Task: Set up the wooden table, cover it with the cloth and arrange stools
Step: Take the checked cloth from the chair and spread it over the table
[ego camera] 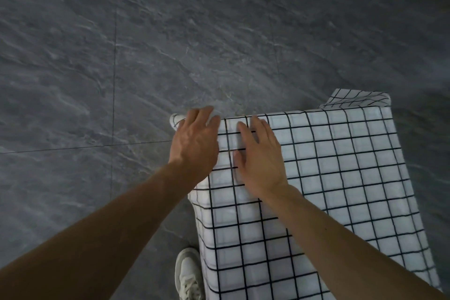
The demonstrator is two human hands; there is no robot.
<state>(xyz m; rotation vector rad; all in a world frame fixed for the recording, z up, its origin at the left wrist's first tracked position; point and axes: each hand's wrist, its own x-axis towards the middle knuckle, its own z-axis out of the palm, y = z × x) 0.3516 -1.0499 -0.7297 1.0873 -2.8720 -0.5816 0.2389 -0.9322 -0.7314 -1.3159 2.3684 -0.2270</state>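
A white cloth with a black grid [341, 178] covers the table fully, so no wood shows. It hangs over the near-left side, and its far right corner is bunched up. My left hand [194, 139] lies with straight fingers over the cloth's far left corner. Beside it, my right hand [260, 153] rests flat on the cloth top, fingers spread. No stool is in view.
Dark grey stone floor tiles [121, 68] spread out to the left of and beyond the table. My white shoe [188, 275] stands on the floor by the table's near-left side. Blurred debris lies at the far top right.
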